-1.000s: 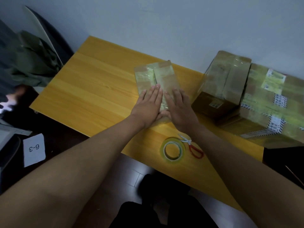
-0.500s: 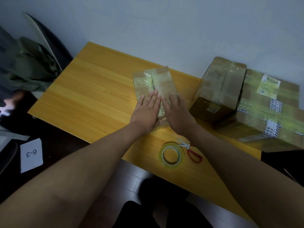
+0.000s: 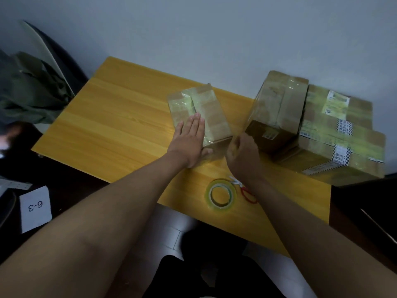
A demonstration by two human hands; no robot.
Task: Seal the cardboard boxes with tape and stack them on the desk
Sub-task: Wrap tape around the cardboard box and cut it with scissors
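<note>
A small cardboard box (image 3: 202, 117), closed and wrapped in clear tape so that nothing inside shows, lies on the yellow wooden desk (image 3: 120, 121) near its middle. Its long axis runs from the person toward the wall, tilted slightly to the left at the far end. The left hand (image 3: 189, 140) rests flat on the near left part of the lid, fingers straight and together, the grip spread and clamped on nothing. The right hand (image 3: 242, 153) hangs at the box's near right corner, blurred and curled; whether its grip closes on anything cannot be told.

To the right, a medium box (image 3: 277, 110) and a large box (image 3: 343, 134) stand side by side against the wall, both taped shut; the large one reaches the desk's right edge. A tape roll (image 3: 221, 195) lies flat near the front edge, with red-handled scissors (image 3: 245, 190) just beside it, partly under the right forearm. The left half of the desk is bare wood. A paper label (image 3: 35, 208) marked 6-3 lies below the desk's left edge.
</note>
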